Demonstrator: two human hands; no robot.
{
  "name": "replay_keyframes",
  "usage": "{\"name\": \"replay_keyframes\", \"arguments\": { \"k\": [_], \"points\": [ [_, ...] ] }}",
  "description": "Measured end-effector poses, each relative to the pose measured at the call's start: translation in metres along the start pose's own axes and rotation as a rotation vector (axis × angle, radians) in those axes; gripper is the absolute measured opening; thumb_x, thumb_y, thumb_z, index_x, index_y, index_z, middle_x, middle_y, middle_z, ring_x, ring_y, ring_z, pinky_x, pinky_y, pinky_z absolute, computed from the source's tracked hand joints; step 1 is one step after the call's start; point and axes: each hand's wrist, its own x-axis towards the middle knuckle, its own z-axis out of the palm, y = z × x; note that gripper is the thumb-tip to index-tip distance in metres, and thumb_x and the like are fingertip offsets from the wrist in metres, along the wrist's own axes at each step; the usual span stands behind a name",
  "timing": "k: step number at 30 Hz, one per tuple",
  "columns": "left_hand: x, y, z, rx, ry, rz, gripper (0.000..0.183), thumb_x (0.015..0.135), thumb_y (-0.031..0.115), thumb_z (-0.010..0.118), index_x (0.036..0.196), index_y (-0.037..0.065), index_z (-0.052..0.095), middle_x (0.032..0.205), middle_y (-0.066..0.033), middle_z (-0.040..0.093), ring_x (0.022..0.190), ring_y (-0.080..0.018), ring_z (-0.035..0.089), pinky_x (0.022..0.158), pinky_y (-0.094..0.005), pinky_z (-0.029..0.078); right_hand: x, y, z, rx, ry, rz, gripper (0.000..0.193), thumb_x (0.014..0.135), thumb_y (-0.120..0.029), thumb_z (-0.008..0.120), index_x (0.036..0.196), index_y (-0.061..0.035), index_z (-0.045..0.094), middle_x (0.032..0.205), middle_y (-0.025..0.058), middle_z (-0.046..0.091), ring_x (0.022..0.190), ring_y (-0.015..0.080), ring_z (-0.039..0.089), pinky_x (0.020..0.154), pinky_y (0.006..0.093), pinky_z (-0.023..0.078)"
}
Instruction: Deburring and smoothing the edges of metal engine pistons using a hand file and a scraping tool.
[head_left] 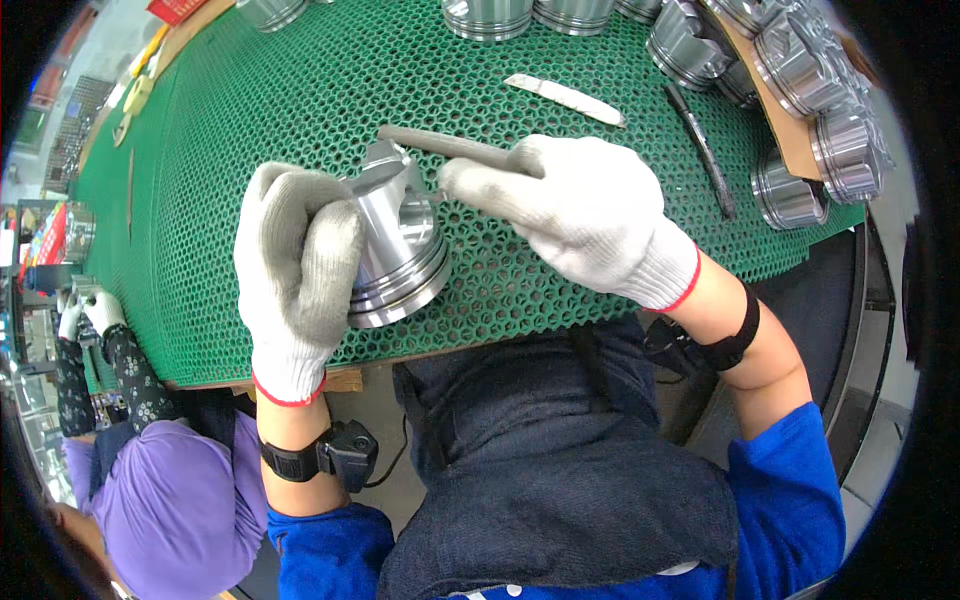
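A shiny metal engine piston (392, 235) is tilted over the green mat, its ringed end toward me and its pin hole facing right. My left hand (300, 255), in a white knit glove with a grey palm, is closed around the piston's left side. A slim grey stick (440, 143) is pinched in my gloved right hand (580, 205). The stick's far end is at the piston's upper edge; whether it touches the metal I cannot tell. The fingertips of my right hand are just right of the pin hole.
Green honeycomb matting (300, 120) covers the table. A white-handled knife (567, 98) and a black marker (702, 150) lie beyond my right hand. Several pistons (487, 15) stand at the back; others are stacked on cardboard (775, 100) at right. A co-worker in a purple head covering (175, 510) sits left.
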Motion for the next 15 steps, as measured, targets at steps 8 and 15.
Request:
{"name": "replay_keyframes", "arguments": {
  "k": [8,15],
  "points": [
    [-0.046,0.033,0.003,0.235,0.01,0.125,0.024,0.069,0.007,0.075,0.09,0.005,0.065,0.08,-0.0081,0.055,0.074,-0.027,0.055,0.071,-0.0386,0.046,-0.031,-0.025,0.002,0.125,-0.148,0.157,0.024,0.091,-0.02,0.06,0.113,-0.0138,0.065,0.071,0.0025,0.053,0.051,0.0173,0.058,0.047,0.0301,0.05],
    [-0.063,0.043,0.013,0.44,-0.193,0.23,0.04,0.057,0.018,0.082,0.094,0.009,0.069,0.085,-0.003,0.055,0.083,-0.027,0.056,0.078,-0.0422,0.045,-0.045,-0.026,-0.002,2.204,-0.704,1.142,0.044,0.097,-0.035,0.055,0.128,-0.0037,0.053,0.077,0.0019,0.057,0.052,0.0093,0.057,0.042,0.0233,0.048]
  ]
}}
